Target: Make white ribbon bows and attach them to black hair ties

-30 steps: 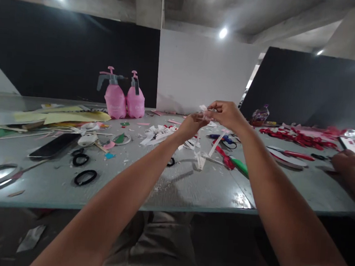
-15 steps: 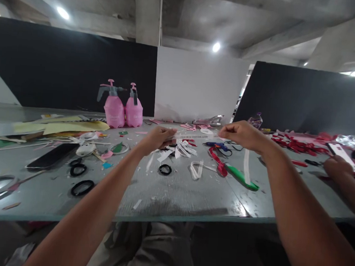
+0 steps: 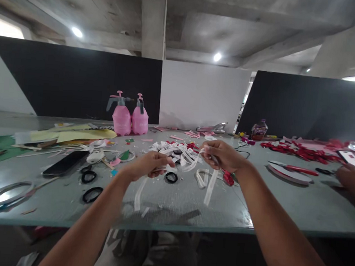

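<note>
A white ribbon (image 3: 190,166) with printed lettering runs between my two hands above the table, sagging in a curve. My left hand (image 3: 150,164) is closed, pinching one part of it, and a white tail (image 3: 139,195) hangs below these fingers. My right hand (image 3: 223,155) is closed around another part, with a further tail (image 3: 211,188) dangling beneath. Behind and between the hands lies a heap of white ribbon pieces (image 3: 167,147). A black ring (image 3: 171,177) sits just right of my left hand, and a folded white strip (image 3: 201,179) lies below my right hand.
Left on the table (image 3: 171,216) are a dark phone (image 3: 66,163), black rings (image 3: 92,194) and yellow sheets (image 3: 86,135). Pink spray bottles (image 3: 121,119) stand behind. Rightward lie red-handled pliers (image 3: 300,169) on a white reel (image 3: 287,174), red ribbon (image 3: 301,153) and another person's hand (image 3: 350,177).
Both hands have come lower and closer together, the right one moving leftward. The ribbon between them, straight before, now sags. More of the white heap shows.
</note>
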{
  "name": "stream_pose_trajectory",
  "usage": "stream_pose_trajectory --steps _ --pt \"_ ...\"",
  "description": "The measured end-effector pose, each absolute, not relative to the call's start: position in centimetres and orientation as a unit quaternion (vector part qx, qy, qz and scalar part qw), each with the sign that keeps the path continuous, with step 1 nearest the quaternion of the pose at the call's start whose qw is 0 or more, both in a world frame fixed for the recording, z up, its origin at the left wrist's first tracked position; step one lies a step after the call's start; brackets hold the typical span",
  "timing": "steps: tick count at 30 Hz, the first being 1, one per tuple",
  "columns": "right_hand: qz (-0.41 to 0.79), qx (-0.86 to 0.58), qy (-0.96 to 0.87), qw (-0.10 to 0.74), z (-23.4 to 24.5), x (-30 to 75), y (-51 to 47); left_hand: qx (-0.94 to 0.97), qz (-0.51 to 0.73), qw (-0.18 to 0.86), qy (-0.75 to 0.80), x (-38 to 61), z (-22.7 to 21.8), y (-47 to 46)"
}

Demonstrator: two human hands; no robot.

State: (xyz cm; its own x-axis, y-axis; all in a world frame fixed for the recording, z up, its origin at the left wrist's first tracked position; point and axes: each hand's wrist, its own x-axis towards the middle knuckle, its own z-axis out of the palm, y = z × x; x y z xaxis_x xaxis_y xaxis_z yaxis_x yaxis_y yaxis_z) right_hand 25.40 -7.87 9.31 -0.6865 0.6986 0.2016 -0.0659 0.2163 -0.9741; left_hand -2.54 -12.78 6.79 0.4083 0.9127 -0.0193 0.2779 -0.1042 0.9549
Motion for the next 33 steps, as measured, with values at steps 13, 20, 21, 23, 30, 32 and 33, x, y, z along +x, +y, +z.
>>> stream_pose_trajectory --steps 13,20,21,23,30,32,33 --pt "0.731 -0.063 -0.458 0.502 6.8 23.1 -6.4 0.591 0.452 0.586 0.321 -1.3 6.0 -12.0" --pt "0.73 0.044 -0.385 0.562 8.3 18.8 -5.0 0.32 0.683 0.643 0.136 0.7 7.5 -8.0" --pt "0.727 0.041 -0.379 0.571 8.3 18.3 -4.7 0.291 0.704 0.638 0.11 0.9 7.7 -7.5" --pt "0.719 0.025 -0.37 0.588 8.0 17.6 -4.1 0.248 0.727 0.635 0.08 1.1 7.9 -6.7" --pt "0.647 -0.107 -0.432 0.619 7.1 20.1 -3.7 0.354 0.654 0.638 0.2 -3.6 7.0 -6.5" --pt "0.607 -0.192 -0.504 0.583 6.9 22.0 -3.8 0.44 0.605 0.602 0.279 -5.5 6.6 -7.1" --pt "0.583 -0.244 -0.557 0.539 6.7 22.8 -3.9 0.474 0.594 0.568 0.315 -6.2 6.5 -7.5"
